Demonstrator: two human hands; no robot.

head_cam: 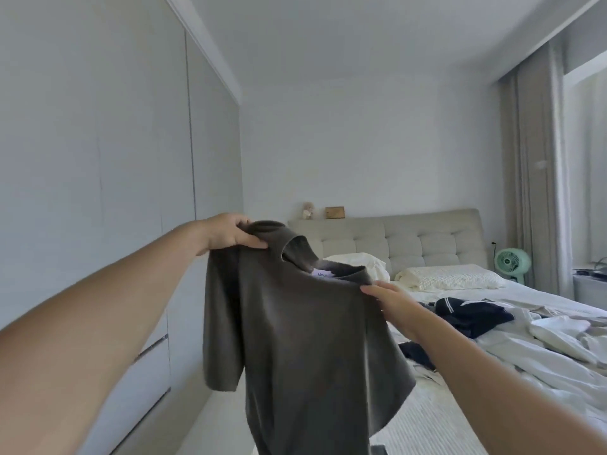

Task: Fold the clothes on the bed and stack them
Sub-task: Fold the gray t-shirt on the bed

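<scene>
Grey t-shirt (295, 323) held up by left hand (226, 236) at one shoulder, right hand (391, 302) flat-fingered against the other. Unfolded dark clothes (469, 315) strewn on bed (542, 372); no stack visible

Both arms outstretched, left hand (230, 236) pinching, right hand (391, 298) straight-fingered.

Both forearms bare to the frame edge, no sleeves visible. Left hand (226, 236) and right hand (392, 302): no rings, watch, gloves or wristbands seen.
</scene>
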